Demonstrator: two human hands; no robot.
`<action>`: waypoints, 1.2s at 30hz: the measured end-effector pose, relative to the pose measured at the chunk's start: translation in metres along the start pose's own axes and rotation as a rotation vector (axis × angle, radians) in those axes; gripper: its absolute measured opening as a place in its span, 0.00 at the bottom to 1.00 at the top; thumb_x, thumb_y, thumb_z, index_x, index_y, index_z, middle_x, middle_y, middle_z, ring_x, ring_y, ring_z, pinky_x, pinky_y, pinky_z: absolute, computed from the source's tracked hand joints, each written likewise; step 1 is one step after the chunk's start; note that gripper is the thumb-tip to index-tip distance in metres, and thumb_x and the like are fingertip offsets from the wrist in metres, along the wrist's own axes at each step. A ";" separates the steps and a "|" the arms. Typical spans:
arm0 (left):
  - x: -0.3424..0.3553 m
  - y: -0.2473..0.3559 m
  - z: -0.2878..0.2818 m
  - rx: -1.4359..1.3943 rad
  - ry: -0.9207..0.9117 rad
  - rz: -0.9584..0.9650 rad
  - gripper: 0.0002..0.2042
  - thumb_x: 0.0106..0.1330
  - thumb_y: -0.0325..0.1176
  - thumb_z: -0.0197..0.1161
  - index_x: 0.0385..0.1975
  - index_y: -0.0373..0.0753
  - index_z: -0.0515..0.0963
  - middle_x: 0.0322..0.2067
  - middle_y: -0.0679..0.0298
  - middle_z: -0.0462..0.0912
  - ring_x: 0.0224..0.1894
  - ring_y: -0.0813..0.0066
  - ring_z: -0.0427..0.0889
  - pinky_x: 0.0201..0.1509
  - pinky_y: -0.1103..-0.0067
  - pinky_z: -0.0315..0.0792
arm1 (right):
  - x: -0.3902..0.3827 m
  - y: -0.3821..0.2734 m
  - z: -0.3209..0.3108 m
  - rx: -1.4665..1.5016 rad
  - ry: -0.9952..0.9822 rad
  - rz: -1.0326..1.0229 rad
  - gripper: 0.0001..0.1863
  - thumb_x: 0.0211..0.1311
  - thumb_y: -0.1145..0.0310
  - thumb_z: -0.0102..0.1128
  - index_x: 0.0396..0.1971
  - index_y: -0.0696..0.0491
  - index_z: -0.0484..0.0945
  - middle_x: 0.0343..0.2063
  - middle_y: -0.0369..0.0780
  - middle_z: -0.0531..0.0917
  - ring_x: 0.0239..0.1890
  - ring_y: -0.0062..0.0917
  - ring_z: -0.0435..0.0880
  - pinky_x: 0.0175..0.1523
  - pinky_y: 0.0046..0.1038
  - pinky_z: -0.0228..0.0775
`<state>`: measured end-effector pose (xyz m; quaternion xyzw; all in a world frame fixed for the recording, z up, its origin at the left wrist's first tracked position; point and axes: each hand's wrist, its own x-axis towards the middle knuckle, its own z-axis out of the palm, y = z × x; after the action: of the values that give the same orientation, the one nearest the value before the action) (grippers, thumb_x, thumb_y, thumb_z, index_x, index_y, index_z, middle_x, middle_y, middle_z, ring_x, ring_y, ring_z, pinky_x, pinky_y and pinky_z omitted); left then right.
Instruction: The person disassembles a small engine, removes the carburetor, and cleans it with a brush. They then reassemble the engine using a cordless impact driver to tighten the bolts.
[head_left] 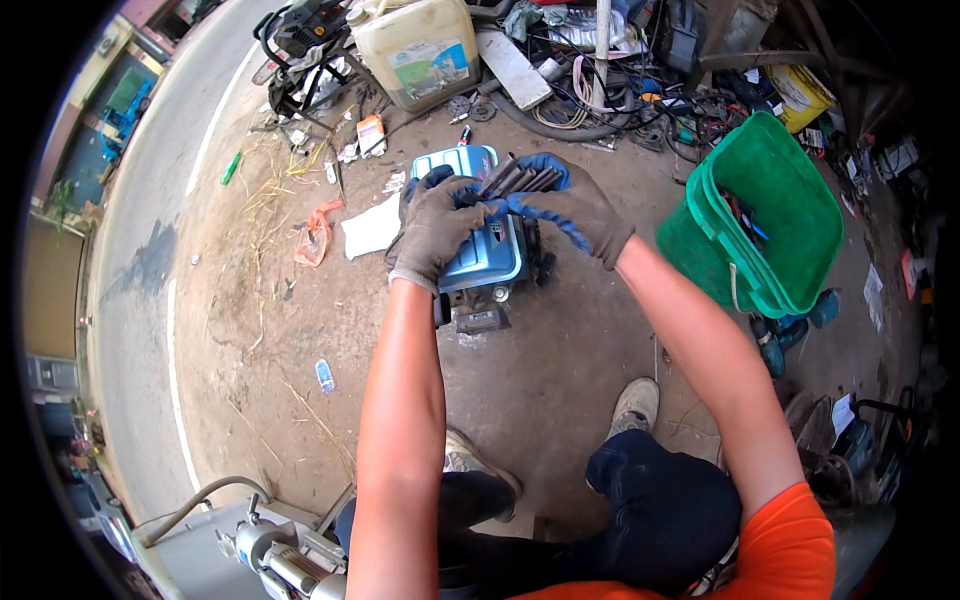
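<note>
Bare dirt ground (560, 380) fills most of the view, with a paved road (150, 200) curving along its left side. A green plastic bucket (770, 225) stands tilted at right with small tools inside, well apart from the hands. A cream plastic jerrycan (415, 50) sits at the top, just beside a heap of cables, straps and scrap (600, 70). At centre stands a small blue portable generator (485, 255) on the dirt, directly below both hands, its dark lower frame showing at the near side. Person crouched over it; 2 worn shoes visible, the right shoe (635, 405) planted near the generator. Both hands in grey work gloves with blue coating. Left hand (435, 230) is closed in a fist over the left end of the generator top, fingers curled; whether it pinches anything cannot be told. Right hand (575, 205) is clamped around a bundle of thin dark metal rods (520, 178), which fan out toward the left between the 2 hands, above the generator's far edge. A white sheet (372, 228) lies on the ground just beside the generator's left side, an orange plastic scrap (318, 232) near it. A small blue packet (325, 375) lies alone on the dirt, lower left.
</note>
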<state>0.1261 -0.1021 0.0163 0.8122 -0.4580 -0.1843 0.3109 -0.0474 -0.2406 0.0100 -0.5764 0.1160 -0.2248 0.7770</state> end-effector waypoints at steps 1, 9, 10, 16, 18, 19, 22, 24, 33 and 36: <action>0.002 0.003 -0.003 -0.187 -0.095 -0.129 0.24 0.53 0.43 0.70 0.50 0.42 0.83 0.33 0.63 0.86 0.59 0.53 0.70 0.65 0.63 0.64 | -0.001 -0.006 0.000 -0.058 0.006 0.005 0.18 0.56 0.75 0.68 0.47 0.59 0.79 0.39 0.37 0.85 0.40 0.16 0.82 0.48 0.23 0.76; 0.002 -0.008 0.003 -0.063 0.012 0.051 0.21 0.53 0.42 0.70 0.47 0.40 0.85 0.31 0.62 0.86 0.56 0.55 0.71 0.63 0.65 0.65 | 0.004 -0.036 0.007 -0.768 0.035 0.200 0.17 0.57 0.69 0.67 0.45 0.60 0.80 0.35 0.40 0.86 0.38 0.17 0.82 0.46 0.23 0.75; 0.000 -0.005 0.000 -0.063 0.013 0.043 0.21 0.53 0.42 0.70 0.46 0.41 0.85 0.31 0.62 0.86 0.56 0.55 0.71 0.62 0.65 0.65 | 0.003 -0.034 0.006 -0.795 0.061 0.153 0.16 0.57 0.68 0.66 0.44 0.59 0.81 0.34 0.40 0.86 0.36 0.17 0.82 0.45 0.24 0.75; -0.004 0.016 -0.004 0.016 -0.016 0.081 0.14 0.54 0.44 0.68 0.33 0.42 0.85 0.26 0.65 0.84 0.51 0.58 0.75 0.58 0.66 0.67 | 0.003 -0.006 -0.016 -0.469 0.117 0.108 0.15 0.59 0.65 0.66 0.40 0.60 0.83 0.30 0.40 0.85 0.31 0.17 0.80 0.39 0.26 0.76; 0.001 0.014 -0.003 -0.016 -0.074 0.039 0.13 0.55 0.44 0.68 0.33 0.42 0.85 0.26 0.66 0.84 0.51 0.58 0.75 0.57 0.66 0.67 | 0.007 0.002 -0.028 -0.437 0.121 0.115 0.14 0.59 0.65 0.67 0.39 0.60 0.83 0.30 0.39 0.85 0.30 0.17 0.80 0.38 0.25 0.76; 0.002 0.014 -0.001 -0.028 -0.090 0.028 0.14 0.56 0.45 0.69 0.34 0.42 0.85 0.26 0.65 0.84 0.51 0.59 0.75 0.57 0.65 0.67 | 0.008 0.000 -0.037 -0.522 0.068 0.110 0.15 0.63 0.67 0.65 0.46 0.60 0.81 0.34 0.39 0.84 0.35 0.21 0.85 0.37 0.26 0.83; -0.002 -0.002 -0.007 -0.097 -0.075 0.035 0.16 0.56 0.47 0.70 0.37 0.43 0.86 0.29 0.63 0.85 0.55 0.59 0.74 0.60 0.65 0.66 | -0.001 -0.027 -0.069 -0.345 0.080 -0.023 0.16 0.67 0.63 0.64 0.46 0.60 0.81 0.38 0.41 0.84 0.39 0.23 0.86 0.44 0.27 0.83; -0.001 0.007 0.003 -0.077 -0.091 -0.006 0.19 0.56 0.49 0.70 0.42 0.44 0.86 0.33 0.61 0.86 0.58 0.56 0.73 0.63 0.65 0.65 | -0.013 -0.044 -0.098 -0.257 0.167 -0.117 0.17 0.68 0.61 0.62 0.46 0.59 0.81 0.41 0.42 0.85 0.44 0.26 0.86 0.52 0.31 0.81; 0.000 -0.005 0.000 -0.025 0.001 0.087 0.22 0.54 0.49 0.71 0.44 0.41 0.86 0.46 0.59 0.85 0.58 0.53 0.73 0.65 0.65 0.65 | 0.014 0.004 0.003 -0.611 0.049 -0.260 0.16 0.68 0.56 0.61 0.43 0.54 0.82 0.40 0.37 0.87 0.39 0.24 0.85 0.49 0.29 0.75; 0.002 0.012 0.014 -0.016 0.008 0.142 0.23 0.53 0.49 0.72 0.44 0.41 0.86 0.49 0.59 0.84 0.56 0.56 0.76 0.64 0.66 0.67 | 0.004 0.023 -0.012 -0.740 0.421 -0.193 0.14 0.68 0.58 0.61 0.41 0.54 0.82 0.35 0.35 0.86 0.35 0.22 0.82 0.45 0.28 0.75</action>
<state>0.1117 -0.1136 0.0134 0.7759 -0.5115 -0.1623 0.3316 -0.0446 -0.2476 -0.0150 -0.7659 0.2904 -0.3522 0.4528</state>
